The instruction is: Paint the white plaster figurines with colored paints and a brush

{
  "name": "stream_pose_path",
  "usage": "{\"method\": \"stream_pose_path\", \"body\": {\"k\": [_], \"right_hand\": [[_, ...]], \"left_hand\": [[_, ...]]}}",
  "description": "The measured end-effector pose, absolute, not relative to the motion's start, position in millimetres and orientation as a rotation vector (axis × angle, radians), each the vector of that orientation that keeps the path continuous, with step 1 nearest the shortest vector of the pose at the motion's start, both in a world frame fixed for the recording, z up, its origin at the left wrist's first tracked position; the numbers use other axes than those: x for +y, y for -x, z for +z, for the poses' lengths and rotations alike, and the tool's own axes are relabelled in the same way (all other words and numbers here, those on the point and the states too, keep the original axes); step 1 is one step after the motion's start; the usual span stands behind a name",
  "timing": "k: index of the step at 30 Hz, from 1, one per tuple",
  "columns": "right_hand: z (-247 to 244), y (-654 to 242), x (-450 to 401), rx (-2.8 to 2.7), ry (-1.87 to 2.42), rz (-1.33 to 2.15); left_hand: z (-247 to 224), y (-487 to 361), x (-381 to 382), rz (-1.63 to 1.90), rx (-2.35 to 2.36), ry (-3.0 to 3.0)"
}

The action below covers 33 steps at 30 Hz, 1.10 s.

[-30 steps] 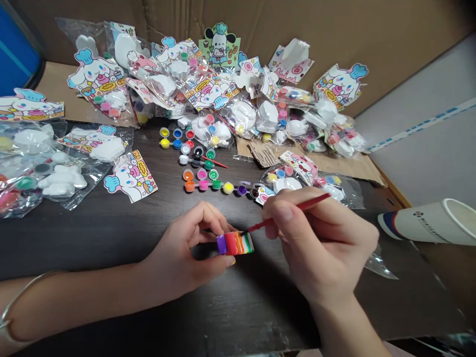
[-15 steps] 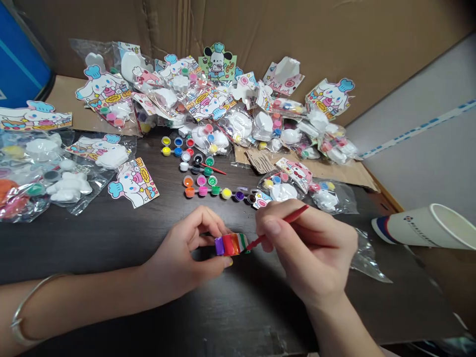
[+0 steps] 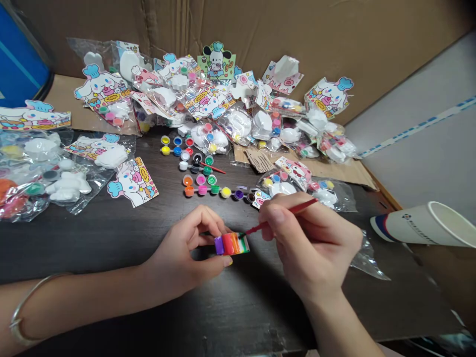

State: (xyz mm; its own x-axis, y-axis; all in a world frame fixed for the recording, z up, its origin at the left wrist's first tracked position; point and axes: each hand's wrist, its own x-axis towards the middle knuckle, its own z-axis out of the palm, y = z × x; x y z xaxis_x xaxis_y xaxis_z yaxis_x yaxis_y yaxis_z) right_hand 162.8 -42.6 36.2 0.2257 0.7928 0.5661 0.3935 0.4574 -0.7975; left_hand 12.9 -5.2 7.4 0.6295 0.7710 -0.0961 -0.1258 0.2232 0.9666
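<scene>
The left hand is closed in a pinch, its fingers and thumb gripping a small striped block just above the dark table. The block's visible face carries purple, red, orange, white and green bands. The right hand is closed on a red-handled brush, with the tip at the block's upper edge.

Beyond the hands, linked strips of small paint pots stand in a loose group on the table, showing yellow, blue, red, white, black, green, orange, pink and purple. Whether each is open or capped cannot be determined. A second red brush lies among them. Clear plastic bags are heaped behind and to both sides, containing white molded figures and further pot strips. Printed cards lie with the bags, showing cartoon characters in blue chef's hats; one shows a black-and-white dog. Any lettering on them is too small to read.

At right, a paper cup lies on its side, banded in blue and red. Its small printed mark is illegible.
</scene>
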Motion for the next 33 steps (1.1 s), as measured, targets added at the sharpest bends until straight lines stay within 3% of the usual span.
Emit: {"method": "stream_pose_path", "body": {"k": [16, 24, 33], "right_hand": [[32, -160, -41, -1.305, 1.191, 0.284], [28, -168, -34, -0.945, 1.122, 0.473], [27, -175, -28, -0.828, 1.102, 0.579]], "left_hand": [[7, -13, -6, 0.674, 0.651, -1.161], [7, -16, 2, 0.460, 0.764, -0.809], [9, -16, 9, 0.497, 0.810, -0.597]]}}
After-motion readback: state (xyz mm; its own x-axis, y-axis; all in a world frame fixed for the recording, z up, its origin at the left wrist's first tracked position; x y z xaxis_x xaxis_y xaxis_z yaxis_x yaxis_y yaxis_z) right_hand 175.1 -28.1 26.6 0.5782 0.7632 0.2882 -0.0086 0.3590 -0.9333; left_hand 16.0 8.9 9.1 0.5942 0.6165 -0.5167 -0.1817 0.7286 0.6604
